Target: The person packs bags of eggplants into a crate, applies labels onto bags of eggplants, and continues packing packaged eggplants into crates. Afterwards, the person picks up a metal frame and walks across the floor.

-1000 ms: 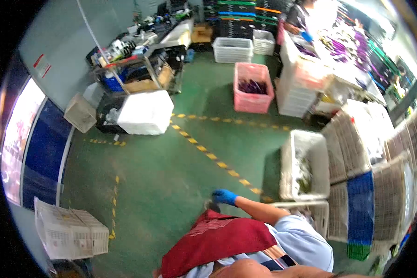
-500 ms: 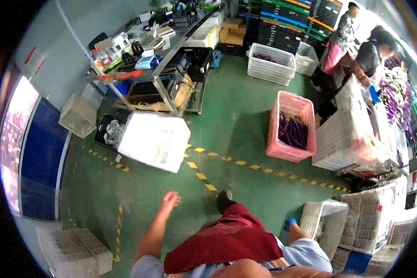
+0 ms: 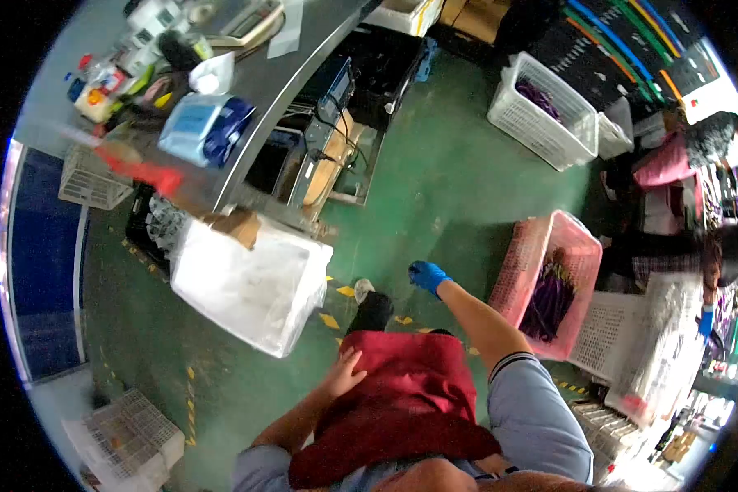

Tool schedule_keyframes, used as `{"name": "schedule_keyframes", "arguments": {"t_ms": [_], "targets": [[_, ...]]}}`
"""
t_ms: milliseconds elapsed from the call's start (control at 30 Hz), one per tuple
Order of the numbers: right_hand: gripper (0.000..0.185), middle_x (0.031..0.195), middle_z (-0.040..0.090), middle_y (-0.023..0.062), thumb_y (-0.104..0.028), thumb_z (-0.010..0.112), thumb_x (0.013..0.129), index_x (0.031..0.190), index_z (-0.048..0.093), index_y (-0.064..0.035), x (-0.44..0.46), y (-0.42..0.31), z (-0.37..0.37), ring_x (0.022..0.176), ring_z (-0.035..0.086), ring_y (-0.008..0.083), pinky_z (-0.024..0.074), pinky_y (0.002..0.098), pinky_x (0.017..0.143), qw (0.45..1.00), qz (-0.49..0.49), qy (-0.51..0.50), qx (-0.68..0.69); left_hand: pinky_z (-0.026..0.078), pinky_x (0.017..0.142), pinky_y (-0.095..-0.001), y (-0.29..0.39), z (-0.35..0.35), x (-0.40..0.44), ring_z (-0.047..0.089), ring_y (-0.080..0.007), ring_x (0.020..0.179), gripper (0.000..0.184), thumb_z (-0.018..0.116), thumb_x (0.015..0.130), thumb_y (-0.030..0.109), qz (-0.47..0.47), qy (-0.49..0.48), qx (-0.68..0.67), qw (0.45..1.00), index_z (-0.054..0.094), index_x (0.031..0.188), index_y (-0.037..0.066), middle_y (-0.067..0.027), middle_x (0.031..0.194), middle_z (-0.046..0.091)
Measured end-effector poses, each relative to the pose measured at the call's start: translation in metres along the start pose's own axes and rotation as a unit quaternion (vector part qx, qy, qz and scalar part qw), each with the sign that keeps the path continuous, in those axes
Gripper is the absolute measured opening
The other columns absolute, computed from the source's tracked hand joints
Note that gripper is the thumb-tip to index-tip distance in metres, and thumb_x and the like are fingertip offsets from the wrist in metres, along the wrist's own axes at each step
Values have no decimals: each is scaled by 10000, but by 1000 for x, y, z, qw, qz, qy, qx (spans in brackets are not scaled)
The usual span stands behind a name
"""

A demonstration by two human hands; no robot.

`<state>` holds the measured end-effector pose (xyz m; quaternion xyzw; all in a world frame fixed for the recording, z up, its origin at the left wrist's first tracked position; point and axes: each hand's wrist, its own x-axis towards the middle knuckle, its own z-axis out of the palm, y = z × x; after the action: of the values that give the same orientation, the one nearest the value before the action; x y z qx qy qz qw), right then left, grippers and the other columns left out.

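My left hand point(image 3: 346, 375), bare, lies at the left edge of my dark red apron point(image 3: 410, 369), fingers somewhat bent and apart, holding nothing. Out ahead over the green floor point(image 3: 435, 189) is my right hand point(image 3: 428, 277) in a blue glove. Its fingers blend together in the blur, so their closure is unclear; no object shows in it. To its right stands a pink crate point(image 3: 512, 275) with long purple vegetables point(image 3: 549, 303) inside. A white foam box point(image 3: 250, 279) sits on the left, beyond my left hand.
A metal table point(image 3: 303, 74) with packets and devices stands upper left, equipment beneath it. White crates point(image 3: 541, 123) and stacked black crates point(image 3: 607, 49) are at the back. People point(image 3: 664, 164) work at the right. Another white crate point(image 3: 131, 439) is lower left.
The view has moved closer to the table and foam box. My left hand has come in to the apron; my right arm has swung forward, bringing the gloved hand farther out.
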<state>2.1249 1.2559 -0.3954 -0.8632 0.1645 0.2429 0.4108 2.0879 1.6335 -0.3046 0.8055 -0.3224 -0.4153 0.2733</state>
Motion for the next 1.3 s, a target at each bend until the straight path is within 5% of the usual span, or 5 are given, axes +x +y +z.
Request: {"name": "schedule_keyframes", "arguments": {"t_ms": [233,500,800,1067,1300], "targets": [[576,1288,397,158,-428,443,802,1256,400,-76,235,41,6,1160,401,318,321,364,970,979,-38,-109,-168,289,950,-505,11,-12,78,289,-454,1181,575,594,744,328,-85,64,71,992,421,1240,95,-260,1326,257],[402,923,567,119,-444,501,755,953,546,-97,509,80,135,913,520,301,370,410,856,940,-212,128,-234,291,940,-533,6,0,123,261,-478,1186,554,635,674,310,-232,122,23,965,471,1171,128,-280,1322,240],[392,789,627,77,-509,529,707,742,628,-132,479,122,29,754,596,280,473,412,629,948,-133,-63,-282,290,940,-539,41,-26,184,258,-475,1190,572,645,647,326,-243,78,49,966,478,1160,137,-274,1326,239],[445,836,617,84,-549,569,677,748,626,-114,402,279,-59,809,577,276,478,396,616,926,-114,-29,-360,294,940,-539,52,-34,204,270,-470,1185,569,657,620,331,-233,38,76,969,500,1135,145,-265,1326,244],[400,936,595,103,-420,544,721,952,535,-94,284,272,-41,941,547,255,474,396,686,924,-51,-15,-378,313,933,-524,47,-32,201,289,-458,1182,559,681,600,293,-209,55,80,973,522,1116,148,-245,1324,268]]}}
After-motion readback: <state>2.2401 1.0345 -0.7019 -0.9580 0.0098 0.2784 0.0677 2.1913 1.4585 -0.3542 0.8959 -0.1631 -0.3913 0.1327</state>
